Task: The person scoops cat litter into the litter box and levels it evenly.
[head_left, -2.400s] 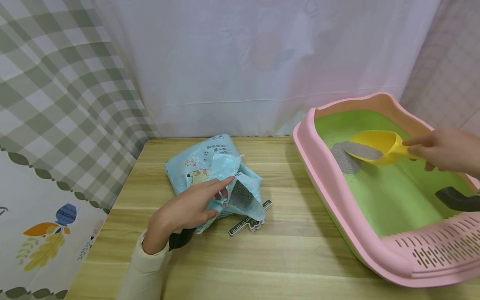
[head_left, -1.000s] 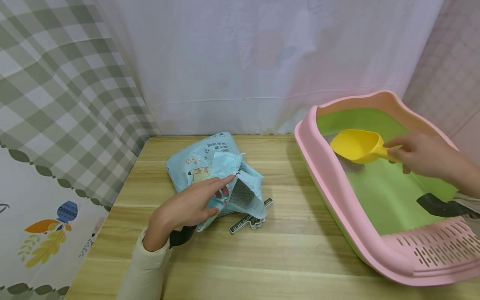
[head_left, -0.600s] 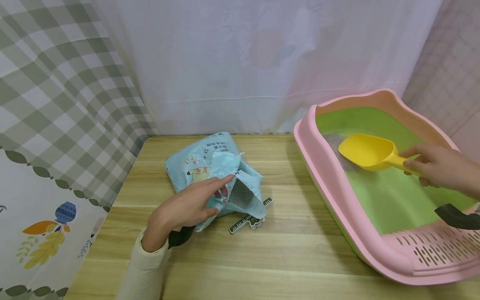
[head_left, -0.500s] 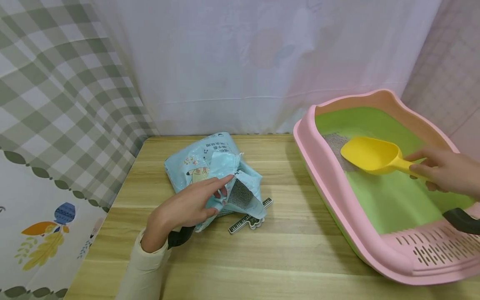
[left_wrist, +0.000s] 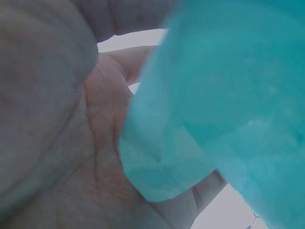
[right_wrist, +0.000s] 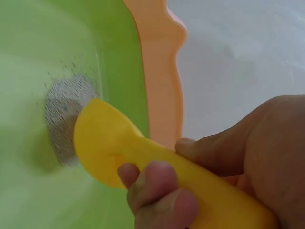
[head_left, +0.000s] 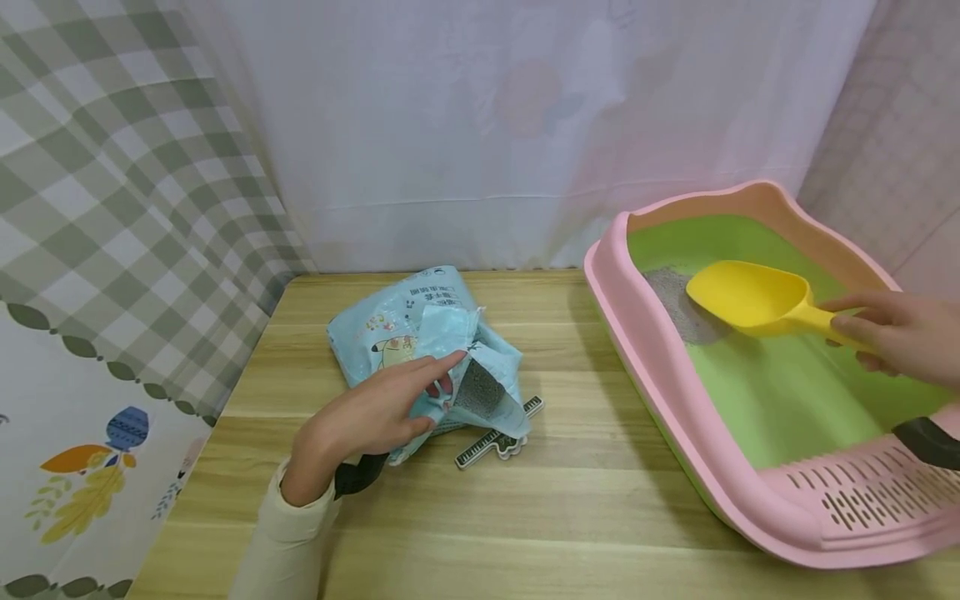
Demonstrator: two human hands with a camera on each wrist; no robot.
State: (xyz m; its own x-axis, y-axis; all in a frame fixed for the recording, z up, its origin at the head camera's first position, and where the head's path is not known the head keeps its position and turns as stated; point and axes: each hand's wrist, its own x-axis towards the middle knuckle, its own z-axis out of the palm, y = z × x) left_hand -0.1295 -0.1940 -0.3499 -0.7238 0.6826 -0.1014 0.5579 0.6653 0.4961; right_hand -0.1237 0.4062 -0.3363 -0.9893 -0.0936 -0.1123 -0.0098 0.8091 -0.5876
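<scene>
My right hand (head_left: pixel 900 333) grips the handle of a yellow scoop (head_left: pixel 750 296), whose bowl shows no litter inside. The scoop is over the pink-and-green litter box (head_left: pixel 675 417), beside a small heap of grey litter (head_left: pixel 678 308) on its green floor. In the right wrist view, thumb and fingers wrap the handle, with the litter heap (right_wrist: pixel 64 114) beyond the scoop's tip. My left hand (head_left: pixel 371 412) holds the open mouth of a light-blue bag of cat litter (head_left: pixel 390 312), index finger extended along its edge. Grey granules show in the opening. The left wrist view shows blue film (left_wrist: pixel 228 105) against the palm.
A dark bag clip (head_left: pixel 480 448) with a ruler-like bar lies on the wooden table (head_left: pixel 465 533), partly under the bag's flap. White cloth (head_left: pixel 450 125) hangs behind, and checked cloth (head_left: pixel 112 150) at the left. The box's near end has a slotted pink rim (head_left: pixel 862 500).
The scoop held litter at first and was turned, its load joining the heap. It has since drawn back to the right and risen slightly. My left hand and the bag have stayed put.
</scene>
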